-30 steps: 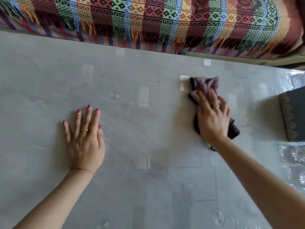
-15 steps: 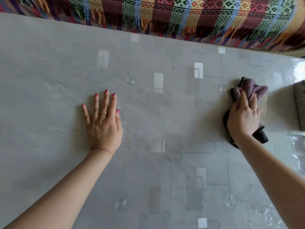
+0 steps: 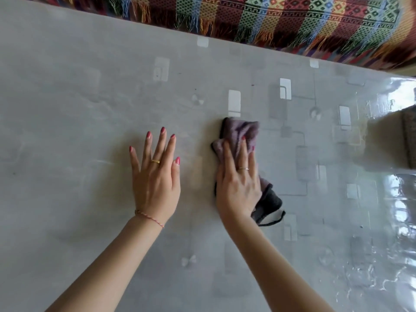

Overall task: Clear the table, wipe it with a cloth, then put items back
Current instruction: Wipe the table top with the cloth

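A crumpled purple and black cloth (image 3: 240, 134) lies on the glossy grey table (image 3: 78, 109), a little right of centre. My right hand (image 3: 238, 181) presses flat on the cloth with straight fingers, covering its middle. My left hand (image 3: 155, 176) rests flat on the bare table just left of the cloth, fingers spread and holding nothing. The two hands lie close together, a narrow gap between them.
A striped, fringed woven blanket (image 3: 292, 21) runs along the far edge of the table. A dark object with a patterned border (image 3: 409, 136) shows at the right edge. Bright reflections gleam on the table's right part.
My right hand has swept the cloth leftward across the table, from near the right edge to beside my left hand. My left hand has stayed flat on the table.
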